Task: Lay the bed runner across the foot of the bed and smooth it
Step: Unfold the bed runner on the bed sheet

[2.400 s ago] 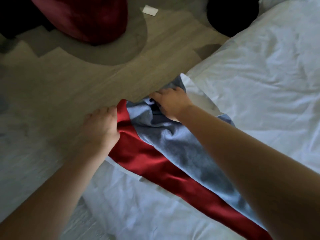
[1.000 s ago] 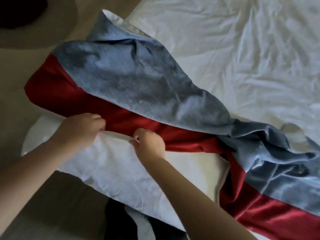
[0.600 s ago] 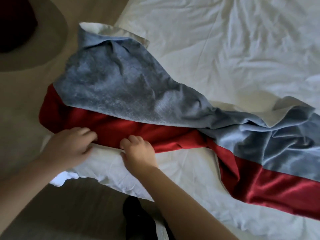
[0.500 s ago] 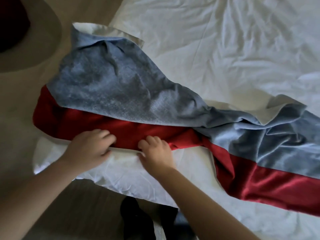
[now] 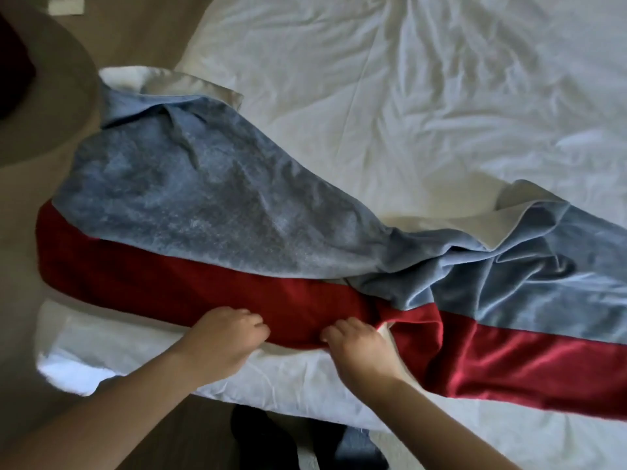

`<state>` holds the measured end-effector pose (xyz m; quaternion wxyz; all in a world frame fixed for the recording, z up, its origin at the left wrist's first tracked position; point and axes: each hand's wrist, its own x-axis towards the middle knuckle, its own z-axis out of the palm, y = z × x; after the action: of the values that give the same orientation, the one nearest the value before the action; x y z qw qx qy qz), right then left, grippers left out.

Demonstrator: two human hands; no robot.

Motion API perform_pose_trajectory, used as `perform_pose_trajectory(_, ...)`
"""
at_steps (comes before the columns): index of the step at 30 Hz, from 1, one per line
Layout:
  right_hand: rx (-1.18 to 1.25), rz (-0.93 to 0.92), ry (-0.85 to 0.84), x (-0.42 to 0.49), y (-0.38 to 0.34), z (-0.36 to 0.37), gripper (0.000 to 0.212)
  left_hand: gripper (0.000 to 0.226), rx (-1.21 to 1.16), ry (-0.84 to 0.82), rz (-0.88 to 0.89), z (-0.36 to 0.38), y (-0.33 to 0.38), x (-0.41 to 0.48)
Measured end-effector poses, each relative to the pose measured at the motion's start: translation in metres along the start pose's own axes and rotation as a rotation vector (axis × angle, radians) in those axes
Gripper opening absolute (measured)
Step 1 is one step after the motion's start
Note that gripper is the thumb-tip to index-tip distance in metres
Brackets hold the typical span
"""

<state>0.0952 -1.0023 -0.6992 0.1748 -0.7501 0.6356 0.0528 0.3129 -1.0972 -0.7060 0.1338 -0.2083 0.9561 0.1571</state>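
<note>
The bed runner point(image 5: 210, 212), a blue-grey velvet band beside a red band with a pale lining, lies crumpled across the corner of the white bed point(image 5: 407, 96). It bunches in folds at the middle right and its left end hangs over the bed's edge. My left hand point(image 5: 227, 337) and my right hand point(image 5: 359, 347) sit side by side at the near red edge, fingers curled and pinching that hem. A flap of lining is turned up at the far left and another at the right.
Wood-look floor point(image 5: 20, 334) runs along the left, with a dark round shape point(image 5: 20, 79) at the upper left and a white slip point(image 5: 66, 6) at the top. Dark clothing point(image 5: 271, 439) shows below the bed's edge.
Both hands have slid to the right along the red hem, away from the runner's left end. The red edge now lies pulled a little nearer the bed's edge.
</note>
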Motion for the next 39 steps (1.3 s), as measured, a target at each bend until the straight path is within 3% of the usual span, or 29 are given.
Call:
perform_pose_trajectory(3, 0.055, -0.102, 0.039, 0.0, 0.012, -0.014, 0.012, 0.021, -0.055, 0.102, -0.019, -0.011, -0.005, 0.008)
perform_pose_trajectory(5, 0.154, -0.145, 0.141, 0.007, 0.032, -0.031, 0.013, 0.027, -0.079, 0.302, -0.083, -0.025, -0.008, 0.027)
perform_pose_trajectory(8, 0.265, 0.016, 0.341, 0.027, 0.077, -0.059, 0.017, 0.017, -0.019, 0.544, -0.252, -0.053, -0.011, 0.073)
perform_pose_trajectory(10, 0.277, 0.175, 0.306, 0.044, 0.111, -0.071, 0.033, 0.028, -0.03, 0.506, -0.393, -0.068, -0.016, 0.109)
perform_pose_trajectory(13, 0.153, 0.288, 0.02, 0.071, 0.155, -0.074, 0.066, 0.063, -0.012, 0.298, -0.527, -0.077, -0.029, 0.164)
perform_pose_trajectory(15, 0.056, 0.293, -0.123, 0.084, 0.175, -0.069, 0.055, 0.073, -0.001, 0.179, -0.532, -0.078, -0.037, 0.195)
perform_pose_trajectory(17, -0.01, 0.26, -0.14, 0.094, 0.189, -0.064, 0.022, 0.061, -0.025, 0.126, -0.537, -0.082, -0.039, 0.216)
perform_pose_trajectory(18, -0.027, 0.24, -0.131, 0.098, 0.197, -0.064, 0.013, 0.048, -0.028, 0.14, -0.541, -0.084, -0.04, 0.224)
perform_pose_trajectory(21, -0.014, 0.19, -0.1, 0.108, 0.223, -0.074, 0.013, 0.019, -0.002, 0.192, -0.584, -0.089, -0.038, 0.242)
perform_pose_trajectory(27, -0.076, 0.217, 0.017, 0.123, 0.291, -0.111, 0.017, 0.019, -0.057, 0.356, -0.634, -0.106, -0.025, 0.291)
perform_pose_trajectory(31, -0.126, 0.344, 0.014, 0.119, 0.349, -0.128, 0.018, 0.02, -0.088, 0.4, -0.586, -0.121, -0.004, 0.343)
perform_pose_trajectory(36, 0.157, 0.255, 0.089, 0.077, 0.401, -0.132, 0.027, 0.019, -0.153, 0.429, -0.538, -0.125, 0.029, 0.385)
perform_pose_trajectory(39, 0.356, 0.197, 0.024, 0.038, 0.43, -0.134, 0.033, 0.029, -0.235, 0.488, -0.359, -0.121, 0.05, 0.399)
